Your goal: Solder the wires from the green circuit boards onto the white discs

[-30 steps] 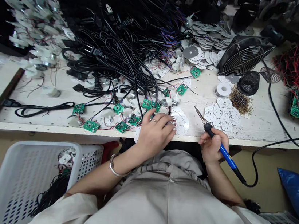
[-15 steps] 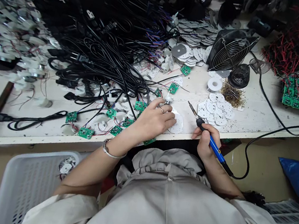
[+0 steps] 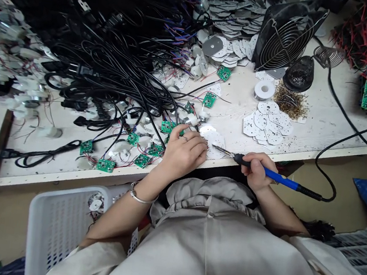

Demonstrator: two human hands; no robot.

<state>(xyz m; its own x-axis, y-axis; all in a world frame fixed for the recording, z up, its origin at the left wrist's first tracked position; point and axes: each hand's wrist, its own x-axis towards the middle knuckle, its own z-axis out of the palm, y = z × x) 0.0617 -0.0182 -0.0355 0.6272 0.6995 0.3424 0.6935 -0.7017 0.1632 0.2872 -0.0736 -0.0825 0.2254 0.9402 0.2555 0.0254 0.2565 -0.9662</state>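
Note:
My right hand (image 3: 258, 171) grips a soldering iron (image 3: 281, 179) by its dark collar and blue handle. The iron lies nearly level, its metal tip pointing left over a white board (image 3: 216, 138) with small holes at the bench's front edge. Whether the tip touches the board I cannot tell. My left hand (image 3: 184, 152) is closed at the board's left edge, fingers bent down and fingertips largely hidden; what they hold cannot be made out. Green circuit boards (image 3: 141, 161) with thin wires and white plastic parts lie around the left hand.
Black power cords (image 3: 117, 72) heap up behind my left hand. Right of the white board are stacked white boards (image 3: 268, 124), a solder spool (image 3: 264, 90), a dark dish (image 3: 299, 74) and a fan (image 3: 289, 38). A grey basket (image 3: 34, 226) stands below the bench; the iron's cable (image 3: 328, 152) loops at right.
The soldering iron has swung from pointing up and left to nearly level, bringing its tip over the white board. My left hand has shifted slightly left, and the view has moved a little.

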